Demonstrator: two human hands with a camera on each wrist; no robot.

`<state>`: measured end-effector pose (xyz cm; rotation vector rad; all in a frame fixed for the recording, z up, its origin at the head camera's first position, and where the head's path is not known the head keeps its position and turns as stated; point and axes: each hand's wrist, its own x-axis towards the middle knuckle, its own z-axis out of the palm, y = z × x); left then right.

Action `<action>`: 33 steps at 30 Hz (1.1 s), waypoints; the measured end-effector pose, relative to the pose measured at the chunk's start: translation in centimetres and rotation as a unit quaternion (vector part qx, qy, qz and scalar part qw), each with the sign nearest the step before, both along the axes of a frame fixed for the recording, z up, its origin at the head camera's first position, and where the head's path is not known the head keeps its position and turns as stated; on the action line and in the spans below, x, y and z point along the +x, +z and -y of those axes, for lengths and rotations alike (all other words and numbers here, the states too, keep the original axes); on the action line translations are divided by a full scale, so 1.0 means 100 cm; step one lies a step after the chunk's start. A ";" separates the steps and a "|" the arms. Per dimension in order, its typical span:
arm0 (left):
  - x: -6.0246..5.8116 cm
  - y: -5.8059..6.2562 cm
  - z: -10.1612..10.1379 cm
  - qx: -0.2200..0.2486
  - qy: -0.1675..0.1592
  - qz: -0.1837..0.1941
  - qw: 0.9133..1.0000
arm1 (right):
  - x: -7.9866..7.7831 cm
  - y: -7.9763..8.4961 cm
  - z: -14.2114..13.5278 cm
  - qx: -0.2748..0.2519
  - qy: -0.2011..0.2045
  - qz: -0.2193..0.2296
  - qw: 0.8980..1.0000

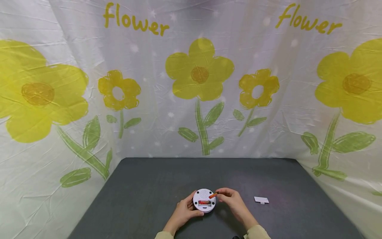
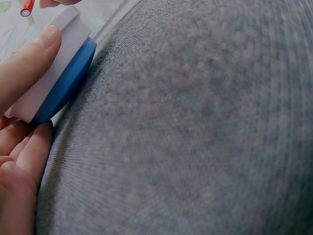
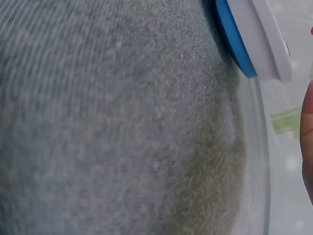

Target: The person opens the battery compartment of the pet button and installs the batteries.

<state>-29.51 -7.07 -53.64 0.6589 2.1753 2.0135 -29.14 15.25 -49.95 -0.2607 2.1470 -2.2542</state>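
Note:
A round device, white (image 1: 204,193) on its upper face and blue (image 2: 68,81) on the other side, is gripped at its left edge by my left hand (image 1: 182,212). The thumb presses on the white rim while fingers sit under the blue part. Its battery compartment is uncovered, and a red battery (image 1: 204,202) lies inside. My right hand (image 1: 234,201) pinches another red battery (image 1: 213,195) by one end, tilted above the device's right side. In the right wrist view only an edge of that hand (image 3: 307,142) shows, beside the device (image 3: 259,39).
A small white battery cover (image 1: 261,200) with a tab lies on the dark grey table (image 1: 143,186), right of my right hand. A dark object (image 1: 236,237) pokes in at the bottom edge. Behind the table hangs a flower-printed curtain (image 1: 155,132).

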 end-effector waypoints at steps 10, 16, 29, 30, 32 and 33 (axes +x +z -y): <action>-0.006 -0.010 0.000 0.001 0.003 0.008 1.000 | 0.001 0.012 0.005 -0.001 0.012 -0.014 1.000; -0.005 -0.009 0.000 0.007 -0.001 0.011 1.000 | -0.003 0.011 0.006 0.046 0.052 -0.029 0.997; -0.006 -0.011 0.001 0.011 -0.008 0.016 1.000 | -0.001 0.012 0.014 0.100 0.090 -0.073 0.988; -0.006 -0.011 0.001 0.011 -0.008 0.015 1.000 | -0.001 0.013 0.015 0.107 0.093 -0.081 0.987; -0.007 -0.012 0.001 0.010 -0.010 0.012 1.000 | 0.002 0.018 0.018 0.127 0.097 -0.100 0.982; -0.007 -0.013 0.001 0.010 -0.012 0.011 1.000 | 0.004 0.021 0.020 0.139 0.099 -0.114 0.979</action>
